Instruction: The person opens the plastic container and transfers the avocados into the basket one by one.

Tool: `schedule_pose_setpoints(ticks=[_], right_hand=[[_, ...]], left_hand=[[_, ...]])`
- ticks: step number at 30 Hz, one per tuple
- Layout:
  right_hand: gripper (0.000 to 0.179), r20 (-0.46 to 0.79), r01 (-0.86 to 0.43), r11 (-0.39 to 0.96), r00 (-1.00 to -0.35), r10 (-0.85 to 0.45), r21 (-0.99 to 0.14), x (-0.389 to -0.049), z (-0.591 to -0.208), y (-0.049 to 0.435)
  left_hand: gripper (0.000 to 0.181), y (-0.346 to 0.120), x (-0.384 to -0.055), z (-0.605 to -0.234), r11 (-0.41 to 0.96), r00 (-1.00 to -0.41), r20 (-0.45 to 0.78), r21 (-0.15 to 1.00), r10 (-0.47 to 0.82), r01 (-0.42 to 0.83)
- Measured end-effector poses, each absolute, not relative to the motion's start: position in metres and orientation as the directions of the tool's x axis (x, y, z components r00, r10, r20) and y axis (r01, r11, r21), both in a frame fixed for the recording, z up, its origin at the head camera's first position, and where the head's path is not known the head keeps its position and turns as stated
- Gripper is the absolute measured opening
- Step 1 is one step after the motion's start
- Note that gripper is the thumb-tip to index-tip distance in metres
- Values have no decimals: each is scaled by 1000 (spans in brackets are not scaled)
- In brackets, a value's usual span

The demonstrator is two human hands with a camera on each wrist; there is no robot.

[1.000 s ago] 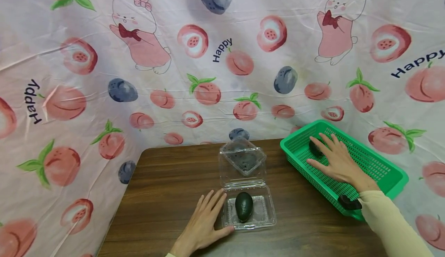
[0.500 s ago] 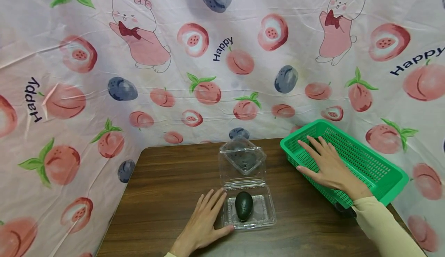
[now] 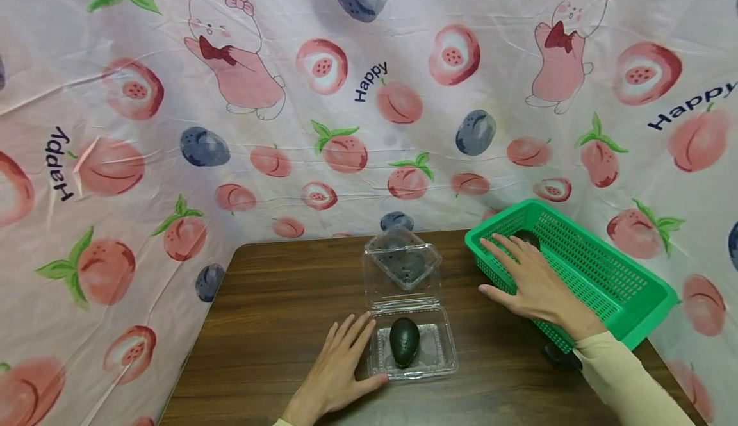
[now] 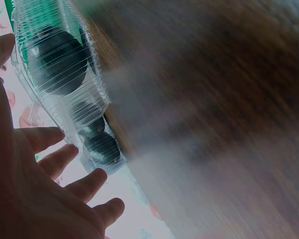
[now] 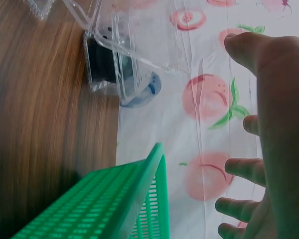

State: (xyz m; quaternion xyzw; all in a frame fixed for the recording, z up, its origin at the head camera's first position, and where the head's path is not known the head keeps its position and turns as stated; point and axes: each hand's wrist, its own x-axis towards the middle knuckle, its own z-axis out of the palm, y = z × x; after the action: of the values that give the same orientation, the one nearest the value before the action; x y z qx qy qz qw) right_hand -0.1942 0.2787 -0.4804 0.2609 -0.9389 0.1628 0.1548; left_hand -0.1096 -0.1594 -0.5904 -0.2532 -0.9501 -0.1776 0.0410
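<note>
While your left hand point(image 3: 340, 365) lies beside the clear plastic box point(image 3: 434, 346), its fingers are straight and a little apart, with the thumb and forefinger at the box's left edge. The head view shows a dark green fruit point(image 3: 405, 343) lying in the base of that box, left of its middle, and the lid point(image 3: 377, 291) standing raised at the back. Your left wrist view looks through the box's ribbed side instead: the fruit fills much of it, and further along you see more dark shapes point(image 4: 102, 148) through the plastic.

Your right wrist view makes better sense of those shapes, since behind the raised lid it shows another clear container point(image 5: 132, 74) with something dark inside; from the head, that container is seen only through the lid, and you cannot tell what it holds.

Your right hand point(image 3: 536, 285) is spread above the near left side of the green basket point(image 3: 599, 272), thumb well away from the fingers. The head view alone shows a second dark fruit point(image 3: 527, 239) in the basket, just beyond your fingers and partly hidden by them. Your right wrist view gives the basket's outer side and rim, with your fingers apart from it, over the printed cloth point(image 5: 149, 129).
</note>
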Motion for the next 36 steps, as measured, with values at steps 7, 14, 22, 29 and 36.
schedule_pose_setpoints(ticks=[7, 14, 22, 29, 36], right_hand=[[91, 392, -557, 806, -800, -455, -201, -190, -480, 268], [91, 429, -604, 775, -759, -490, -184, -186, -481, 254], [91, 424, -635, 751, -740, -522, -183, -181, -484, 239], [89, 452, -683, 715, -691, -564, -151, -177, -487, 223], [88, 484, -725, 677, -642, -595, -128, -172, -494, 205]], left_hand=[[104, -158, -109, -589, 808, -869, 173, 319, 464, 495], [103, -158, -108, -587, 804, -865, 187, 318, 466, 502], [103, -159, -108, -586, 800, -866, 174, 332, 468, 499], [104, -160, -108, -586, 805, -870, 155, 333, 467, 491], [104, -160, -108, -587, 803, -864, 183, 319, 469, 503]])
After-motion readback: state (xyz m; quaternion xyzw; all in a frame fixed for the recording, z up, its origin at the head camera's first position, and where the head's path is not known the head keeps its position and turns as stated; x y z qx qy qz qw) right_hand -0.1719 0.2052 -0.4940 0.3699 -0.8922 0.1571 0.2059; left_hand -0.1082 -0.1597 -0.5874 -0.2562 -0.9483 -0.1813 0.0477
